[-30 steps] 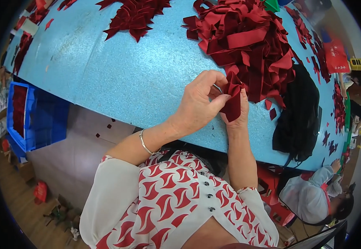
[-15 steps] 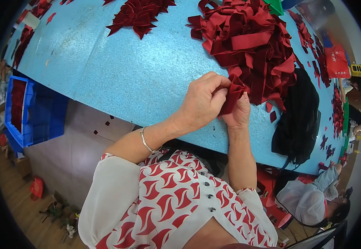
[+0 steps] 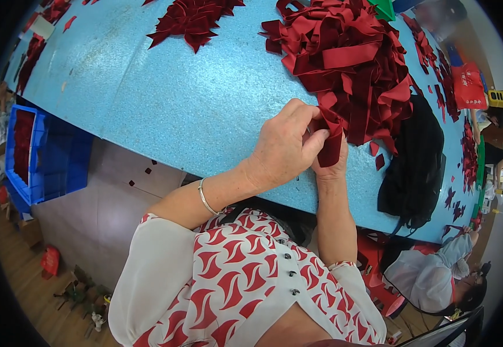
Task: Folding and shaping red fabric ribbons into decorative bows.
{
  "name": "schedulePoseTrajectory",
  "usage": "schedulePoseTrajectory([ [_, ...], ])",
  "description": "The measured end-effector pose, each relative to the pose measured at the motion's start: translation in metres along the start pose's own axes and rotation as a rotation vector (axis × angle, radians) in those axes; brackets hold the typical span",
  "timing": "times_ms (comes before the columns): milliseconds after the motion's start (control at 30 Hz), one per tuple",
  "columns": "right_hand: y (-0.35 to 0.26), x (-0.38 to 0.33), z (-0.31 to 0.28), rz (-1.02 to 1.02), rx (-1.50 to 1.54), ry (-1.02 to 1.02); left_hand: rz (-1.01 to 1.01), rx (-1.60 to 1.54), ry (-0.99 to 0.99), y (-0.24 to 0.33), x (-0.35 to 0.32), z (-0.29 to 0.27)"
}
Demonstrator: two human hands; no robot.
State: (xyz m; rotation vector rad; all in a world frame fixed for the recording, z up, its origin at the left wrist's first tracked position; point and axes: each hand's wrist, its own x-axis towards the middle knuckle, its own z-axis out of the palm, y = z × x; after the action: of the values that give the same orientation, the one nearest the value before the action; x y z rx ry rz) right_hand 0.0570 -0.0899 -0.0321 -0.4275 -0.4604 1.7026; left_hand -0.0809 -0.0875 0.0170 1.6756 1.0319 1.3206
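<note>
A dark red velvet ribbon piece (image 3: pixel 330 151) is held between my two hands over the near edge of the blue table (image 3: pixel 182 110). My left hand (image 3: pixel 286 144) pinches it from the left, thumb and fingers closed on its upper part. Behind the ribbon, my right hand (image 3: pixel 335 168) grips it too, though most of its fingers are hidden. One strip end hangs down over the right palm. Just beyond my hands rises a large heap of loose dark red ribbon pieces (image 3: pixel 349 58).
Finished-looking pointed red bows (image 3: pixel 190 23) lie at the far middle. A black cloth bag (image 3: pixel 416 168) rests at the right edge. Blue crates (image 3: pixel 60 162) stand at left, below table height. Beside the table at right sits another person (image 3: pixel 430 277). Small red scraps (image 3: pixel 380 162) lie near the bag.
The ribbon between my hands has turned, and a flat end now hangs lower in front of my right palm. My left thumb has shifted right over it.
</note>
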Motion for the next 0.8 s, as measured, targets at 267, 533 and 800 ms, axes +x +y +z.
schedulePoseTrajectory([
  [267,-0.002,0.003,-0.004,-0.217,-0.342,0.016,-0.231,-0.283,-0.101,-0.021,0.008,0.003],
  [533,-0.011,0.001,0.013,-0.407,-0.883,0.023,-0.561,-0.755,-0.098,-0.041,0.013,0.0],
  [800,-0.014,-0.007,0.018,-0.461,-1.078,0.158,-0.621,-0.797,0.006,-0.042,0.011,0.005],
])
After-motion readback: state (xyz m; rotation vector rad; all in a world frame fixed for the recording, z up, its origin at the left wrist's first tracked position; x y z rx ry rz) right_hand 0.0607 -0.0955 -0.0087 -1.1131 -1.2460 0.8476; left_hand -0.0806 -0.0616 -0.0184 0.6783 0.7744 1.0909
